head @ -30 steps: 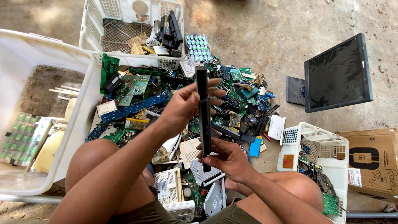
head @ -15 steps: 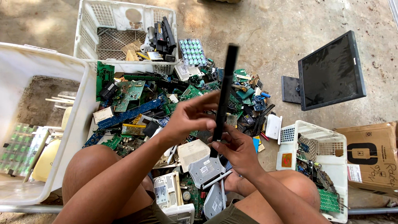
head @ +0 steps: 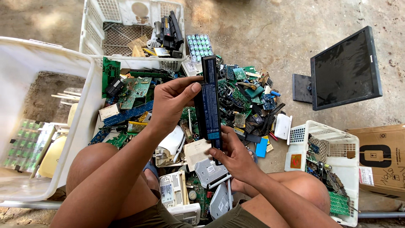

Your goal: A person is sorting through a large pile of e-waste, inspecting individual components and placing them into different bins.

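between both hands point(head: 202, 126), black labelled battery pack point(head: 209, 99)

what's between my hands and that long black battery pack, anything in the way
Nothing visible. Both hands are already on the long black battery pack: the left hand grips its upper part with the thumb across the front, and the right hand holds its lower end, above the pile of circuit boards.
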